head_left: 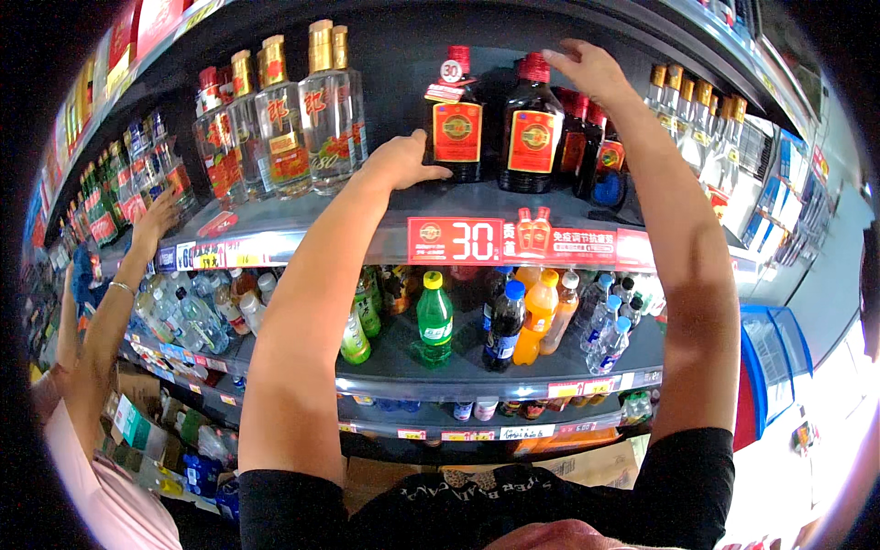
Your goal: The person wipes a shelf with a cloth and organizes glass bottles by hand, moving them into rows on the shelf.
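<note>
Two dark liquor bottles with red caps and red-gold labels stand upright on the upper shelf in front of me. The left bottle (456, 134) has a round tag and a small card at its neck. My left hand (400, 161) is beside it, with thumb and fingers apart; the thumb tip reaches the bottle's lower left edge. Whether it presses the glass I cannot tell. Above and to the right of the other bottle (532, 137), my right hand (591, 71) has its fingers stretched out, the tips close by the red cap. More dark bottles (600, 151) stand below my right wrist.
Clear liquor bottles with gold caps (312, 119) stand at left, others (710, 128) at right. A red price sign (458, 240) lines the shelf edge. Soft drinks, including a green bottle (434, 319), fill the shelf below. Another person's hand (156, 218) touches bottles at far left.
</note>
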Available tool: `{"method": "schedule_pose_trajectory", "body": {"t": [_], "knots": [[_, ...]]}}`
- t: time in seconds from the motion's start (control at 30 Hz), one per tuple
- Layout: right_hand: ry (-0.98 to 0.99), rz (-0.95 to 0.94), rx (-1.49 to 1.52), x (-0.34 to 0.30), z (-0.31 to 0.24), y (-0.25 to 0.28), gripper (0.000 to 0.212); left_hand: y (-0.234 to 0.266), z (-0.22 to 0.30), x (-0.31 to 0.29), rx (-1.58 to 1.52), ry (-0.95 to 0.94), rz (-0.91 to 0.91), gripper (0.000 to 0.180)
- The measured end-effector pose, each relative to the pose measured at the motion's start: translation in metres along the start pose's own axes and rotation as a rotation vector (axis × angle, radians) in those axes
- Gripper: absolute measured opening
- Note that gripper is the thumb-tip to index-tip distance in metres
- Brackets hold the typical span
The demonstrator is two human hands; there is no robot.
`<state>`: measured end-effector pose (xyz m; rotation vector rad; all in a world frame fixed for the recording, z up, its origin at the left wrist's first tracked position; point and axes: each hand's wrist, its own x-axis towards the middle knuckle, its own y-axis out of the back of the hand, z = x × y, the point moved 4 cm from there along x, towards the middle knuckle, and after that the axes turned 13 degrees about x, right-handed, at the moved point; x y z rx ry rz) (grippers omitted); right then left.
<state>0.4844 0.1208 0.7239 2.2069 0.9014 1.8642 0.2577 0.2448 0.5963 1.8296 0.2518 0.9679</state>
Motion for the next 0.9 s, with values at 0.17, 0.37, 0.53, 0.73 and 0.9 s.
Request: {"method": "schedule_pose_trajectory", "body": {"t": [0.17,0.37,0.53,0.73,0.9], "knots": [[0.108,-0.096,-0.051,0.018,-0.003,-0.009,0.072,0.001,0.001,-0.002,-0.002,-0.01,0.006,0.07],[-0.057,-0.082,-0.08,0.044,-0.001,0.0,0.065,0.001,0.003,-0.004,-0.002,-0.02,-0.008,0.063],[-0.416,-0.085,0.239,0.057,0.002,-0.003,0.066,-0.005,0.001,-0.005,0.11,0.001,-0.182,0.05],[-0.467,-0.017,0.274,0.078,0.02,-0.008,0.071,-0.005,0.015,-0.01,0.204,-0.076,-0.292,0.033],[-0.551,-0.124,0.117,0.098,0.007,-0.023,0.069,-0.005,0.015,-0.01,0.213,-0.095,-0.393,0.027]]}}
